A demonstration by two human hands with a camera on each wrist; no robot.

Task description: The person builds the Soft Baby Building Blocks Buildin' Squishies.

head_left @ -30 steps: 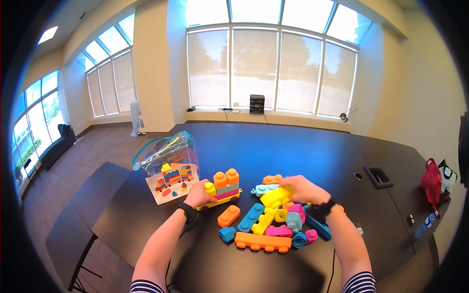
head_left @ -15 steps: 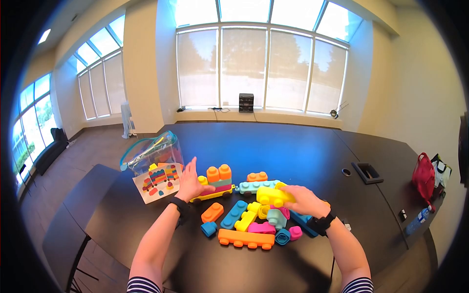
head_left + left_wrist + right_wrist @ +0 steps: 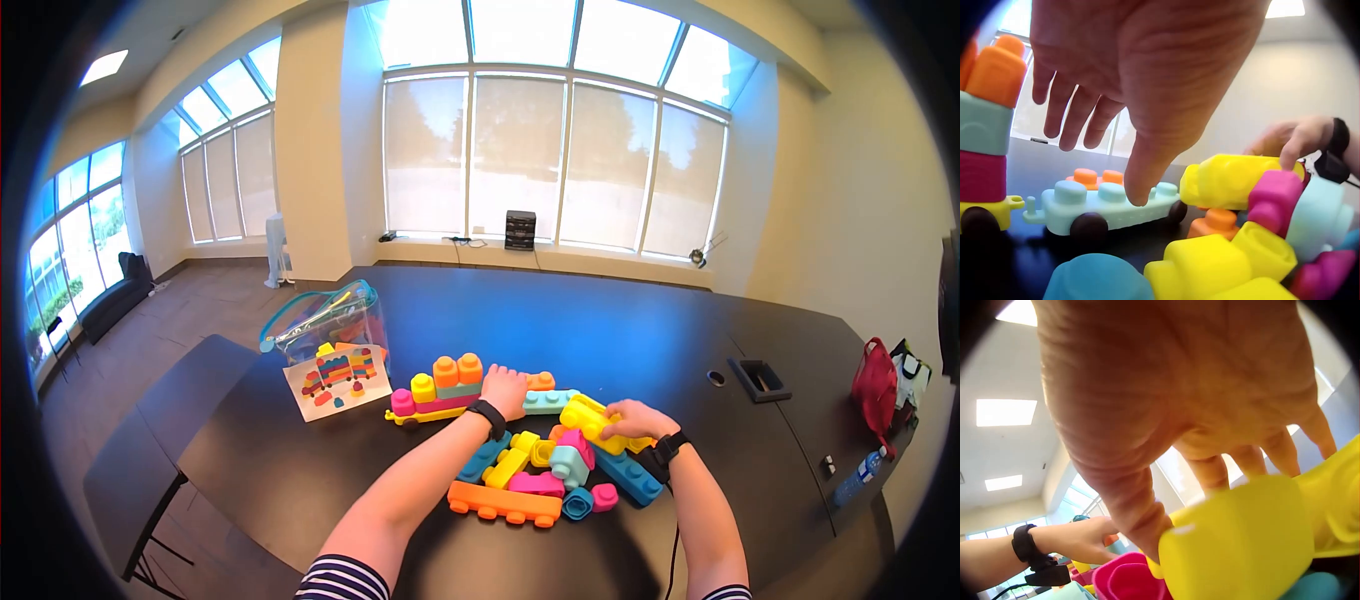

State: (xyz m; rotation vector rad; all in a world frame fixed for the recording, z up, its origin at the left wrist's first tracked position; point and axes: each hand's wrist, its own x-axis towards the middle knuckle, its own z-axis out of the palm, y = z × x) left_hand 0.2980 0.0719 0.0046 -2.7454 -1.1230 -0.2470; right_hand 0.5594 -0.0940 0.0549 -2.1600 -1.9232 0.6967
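My left hand (image 3: 505, 392) hovers over the light blue wheeled base (image 3: 1110, 206), its fingers loosely extended and its thumb beside a stud in the left wrist view. Left of it stands a toy train car on a yellow wheeled base (image 3: 435, 413), stacked with pink, yellow, light blue and orange blocks (image 3: 457, 371). With thumb and fingers my right hand (image 3: 640, 420) holds a yellow block (image 3: 1241, 540) at the right of the block pile. A pink block (image 3: 1275, 200) and a light blue block (image 3: 1319, 209) lie close to it.
Nearer me lie a long orange base (image 3: 505, 502), a blue block (image 3: 630, 477) and several loose blocks. A picture card (image 3: 338, 383) leans before a clear zip bag (image 3: 340, 310) at left. A water bottle (image 3: 858, 478) and red bag (image 3: 873, 390) stand far right.
My left hand has left the stacked train car and moved right, over the light blue base. My right hand keeps hold of the yellow block, shifted slightly right and turned.
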